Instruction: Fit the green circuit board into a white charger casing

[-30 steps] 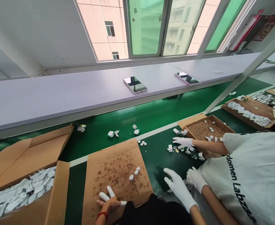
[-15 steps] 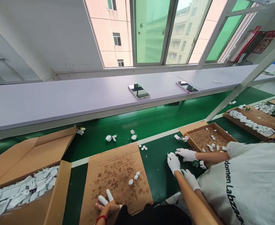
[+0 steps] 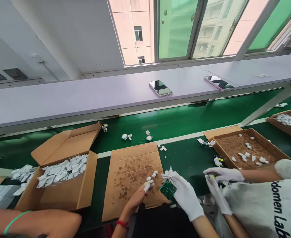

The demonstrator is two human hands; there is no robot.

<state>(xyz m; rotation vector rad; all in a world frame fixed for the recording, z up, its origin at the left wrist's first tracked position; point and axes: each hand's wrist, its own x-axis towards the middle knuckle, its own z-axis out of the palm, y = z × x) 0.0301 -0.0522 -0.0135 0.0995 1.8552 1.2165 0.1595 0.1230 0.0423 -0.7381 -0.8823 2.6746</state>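
Around the flat cardboard sheet (image 3: 132, 177), mottled with dark round spots, spreads a dark green tabletop (image 3: 190, 160), crossed by a pale strip near the sheet's far edge. Beyond the sheet, a lilac shelf (image 3: 98, 94) carries two phones (image 3: 160, 88), and behind it a window (image 3: 177, 33) with green panes faces pink building walls. To the sheet's left sits an open cardboard box (image 3: 87, 181) with white plastic pieces (image 3: 63, 171); another person's forearm (image 3: 48, 223), green band at the wrist, crosses its near side. To the sheet's right are a shallow cardboard tray (image 3: 223, 153) and a co-worker's gloved hands (image 3: 225, 174), close together. Over the sheet's near right part, the left hand (image 3: 141, 194), red cord at its wrist, reaches forward, white-tipped fingers beside small white knobs (image 3: 148, 178); whether they grip anything cannot be told. By the sheet's right edge, the white-gloved right hand (image 3: 184, 191), angled inward, has its fingers closed on a tilted green circuit board (image 3: 168, 189).
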